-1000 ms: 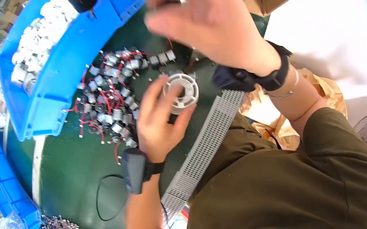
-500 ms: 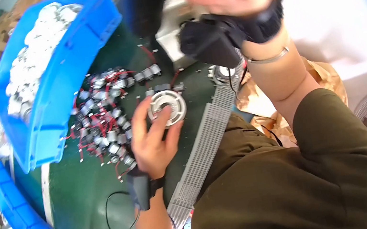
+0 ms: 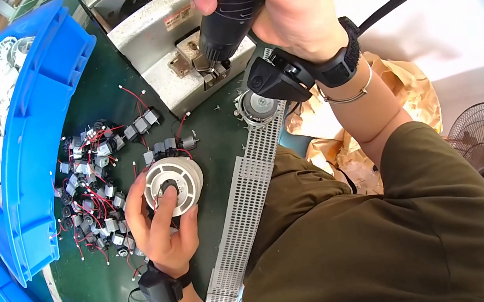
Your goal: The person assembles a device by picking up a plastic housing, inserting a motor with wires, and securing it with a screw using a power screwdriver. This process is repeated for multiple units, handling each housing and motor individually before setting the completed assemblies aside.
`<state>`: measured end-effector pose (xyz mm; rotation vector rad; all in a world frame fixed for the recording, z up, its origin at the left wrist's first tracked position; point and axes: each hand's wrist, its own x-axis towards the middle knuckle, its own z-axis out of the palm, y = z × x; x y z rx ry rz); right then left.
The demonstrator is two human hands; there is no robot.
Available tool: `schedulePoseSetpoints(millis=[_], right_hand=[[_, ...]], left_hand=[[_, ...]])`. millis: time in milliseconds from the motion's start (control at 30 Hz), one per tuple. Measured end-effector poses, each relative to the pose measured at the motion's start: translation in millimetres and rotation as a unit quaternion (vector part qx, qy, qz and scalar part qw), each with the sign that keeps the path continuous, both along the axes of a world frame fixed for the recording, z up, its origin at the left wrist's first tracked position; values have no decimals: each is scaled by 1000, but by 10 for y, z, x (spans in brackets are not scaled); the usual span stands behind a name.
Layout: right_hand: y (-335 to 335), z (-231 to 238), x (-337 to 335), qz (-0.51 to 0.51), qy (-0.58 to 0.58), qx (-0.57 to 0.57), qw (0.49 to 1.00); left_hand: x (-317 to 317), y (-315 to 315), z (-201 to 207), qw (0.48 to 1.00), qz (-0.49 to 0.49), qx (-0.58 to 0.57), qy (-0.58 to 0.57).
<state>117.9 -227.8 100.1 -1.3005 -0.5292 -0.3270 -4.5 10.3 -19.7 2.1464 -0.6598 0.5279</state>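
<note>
- Head view: your left hand (image 3: 163,234) grips the ring (image 3: 181,179).
- Your right hand (image 3: 289,12) clasps the driver (image 3: 227,22) at the machine (image 3: 180,84).
- The ring looks unfinished; motors (image 3: 93,201) lie apparently unused.

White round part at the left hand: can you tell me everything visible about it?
The white round part looks like plastic: a short drum with a smooth side wall. Its ring-shaped face has curved slots divided by spokes around a darker middle. It sits on or just above the green table, slotted face toward the camera. The left hand holds it, one finger reaching the middle, the thumb at its near edge. Small motors lie just beyond.
</note>
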Motion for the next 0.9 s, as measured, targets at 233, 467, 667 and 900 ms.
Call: schedulePoseSetpoints(millis=[233, 467, 667, 900], right_hand=[[-23, -69, 160, 3, -156, -42, 987], [16, -21, -36, 26, -128, -51, 990], [-37, -4, 8, 209, -182, -29, 960], [575, 347, -470, 185, 192, 13, 964]], left_hand=[[5, 6, -20, 1000, -6, -1, 0], [5, 13, -25, 1000, 6, 6, -21], [34, -27, 4, 1000, 18, 8, -21], [37, -54, 0, 999, 25, -25, -37]])
